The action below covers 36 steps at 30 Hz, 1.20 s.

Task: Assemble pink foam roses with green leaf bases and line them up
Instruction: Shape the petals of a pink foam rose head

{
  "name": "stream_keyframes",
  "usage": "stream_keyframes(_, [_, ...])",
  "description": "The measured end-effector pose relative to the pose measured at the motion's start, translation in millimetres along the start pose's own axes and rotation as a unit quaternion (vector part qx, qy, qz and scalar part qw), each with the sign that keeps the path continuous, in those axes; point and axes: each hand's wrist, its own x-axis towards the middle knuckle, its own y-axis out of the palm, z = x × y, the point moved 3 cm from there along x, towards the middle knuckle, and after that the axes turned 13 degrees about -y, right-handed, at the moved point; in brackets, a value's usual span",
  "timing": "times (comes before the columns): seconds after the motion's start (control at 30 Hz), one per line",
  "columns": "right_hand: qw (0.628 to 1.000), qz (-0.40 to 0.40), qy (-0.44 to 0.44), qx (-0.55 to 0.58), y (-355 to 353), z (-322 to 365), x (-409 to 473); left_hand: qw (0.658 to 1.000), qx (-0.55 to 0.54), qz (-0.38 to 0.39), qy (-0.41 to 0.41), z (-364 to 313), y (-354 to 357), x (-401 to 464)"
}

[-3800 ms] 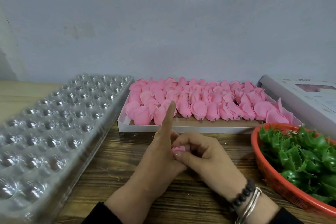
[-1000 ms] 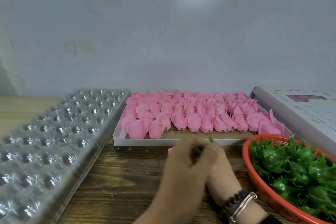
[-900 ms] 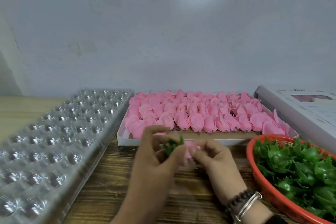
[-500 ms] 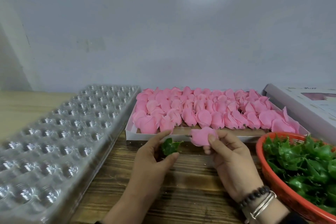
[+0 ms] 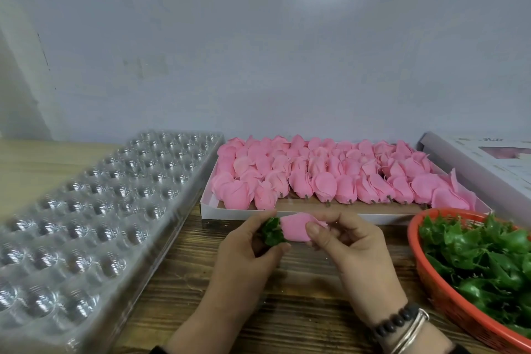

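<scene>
My left hand (image 5: 247, 256) pinches a green leaf base (image 5: 271, 231) between thumb and fingers. My right hand (image 5: 350, 250) grips a pink foam rose (image 5: 296, 228), lying sideways with its bottom end against the leaf base. Both hands hover over the wooden table (image 5: 301, 296), just in front of a white box (image 5: 230, 211) packed with several pink roses (image 5: 321, 178). An orange basket (image 5: 431, 282) at the right holds several green leaf bases (image 5: 477, 253).
A clear plastic tray (image 5: 94, 210) with rows of round cups lies at the left. A white boxed pack (image 5: 488, 164) sits at the far right behind the basket. A grey wall stands close behind everything.
The rose and the leaf base were held apart half a second ago; now the two hands have come together and the rose's end meets the leaf base.
</scene>
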Motion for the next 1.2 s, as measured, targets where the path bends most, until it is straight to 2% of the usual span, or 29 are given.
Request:
stream_keyframes(0.2, [0.997,0.019,-0.013,-0.076,2,-8,-2,0.995,0.1,-0.019,0.022,-2,3,-4])
stream_keyframes(0.5, [0.985,0.065,-0.043,-0.152,4,-5,-2,0.996,0.072,0.017,0.045,-5,15,-11])
stream_keyframes(0.63, [0.978,0.065,-0.081,-0.179,2,-1,0,0.994,0.083,0.028,0.069,-8,19,-12])
stream_keyframes(0.73, [0.975,0.091,-0.092,-0.183,4,0,-1,0.988,0.132,0.041,0.062,-6,19,-11])
stream_keyframes(0.9, [0.966,0.135,-0.114,-0.189,11,2,-4,0.968,0.245,-0.047,0.017,0,10,-5])
stream_keyframes(1.07, [0.942,0.207,-0.12,-0.236,19,3,-10,0.982,0.186,-0.03,-0.019,1,15,-8])
stream_keyframes(1.2, [0.931,0.236,-0.154,-0.233,21,8,-11,0.995,0.053,0.059,-0.052,-6,25,-12])
